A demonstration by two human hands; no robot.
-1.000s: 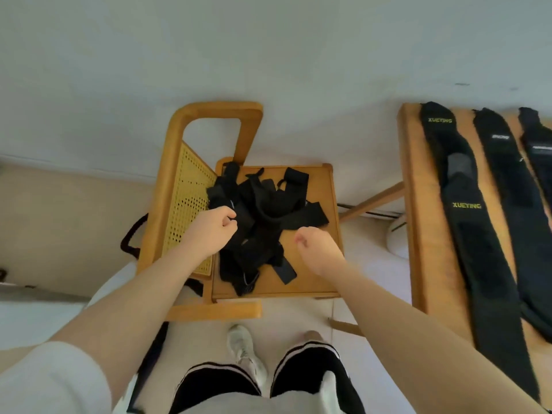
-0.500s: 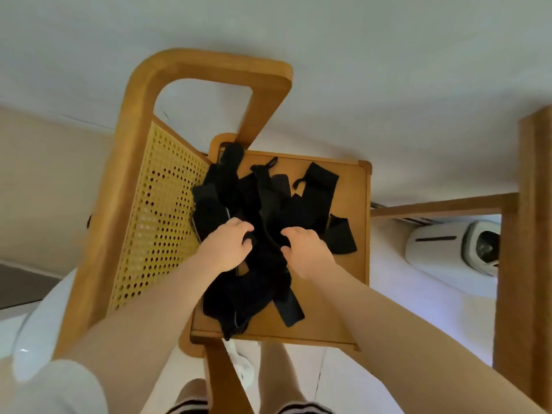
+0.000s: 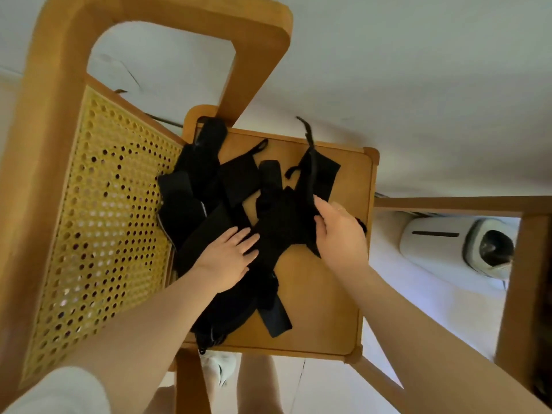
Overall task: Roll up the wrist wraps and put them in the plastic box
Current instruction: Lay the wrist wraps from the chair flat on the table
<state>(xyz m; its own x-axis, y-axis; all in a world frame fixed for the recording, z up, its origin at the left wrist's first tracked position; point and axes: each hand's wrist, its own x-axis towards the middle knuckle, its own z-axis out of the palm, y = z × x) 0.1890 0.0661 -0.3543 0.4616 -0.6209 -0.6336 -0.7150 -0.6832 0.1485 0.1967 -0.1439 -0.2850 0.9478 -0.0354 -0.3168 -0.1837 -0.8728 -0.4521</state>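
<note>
A tangled pile of black wrist wraps [image 3: 227,186] lies on the wooden seat of a chair [image 3: 334,294]. My left hand [image 3: 227,258] rests flat on the pile with its fingers spread. My right hand [image 3: 340,231] pinches one black wrist wrap [image 3: 310,174] and lifts it, so its thin loop end stands up above the seat. No plastic box is in view.
The chair has a yellow cane back [image 3: 101,222] on the left and a curved wooden frame [image 3: 179,22] at the top. A white appliance [image 3: 457,246] sits on the floor to the right, behind a wooden table leg [image 3: 513,282]. My white shoe [image 3: 218,369] shows below the seat.
The view has moved closer to the chair. My left hand went from curled in the pile to flat on it. My right hand has pinched one wrap and raised it.
</note>
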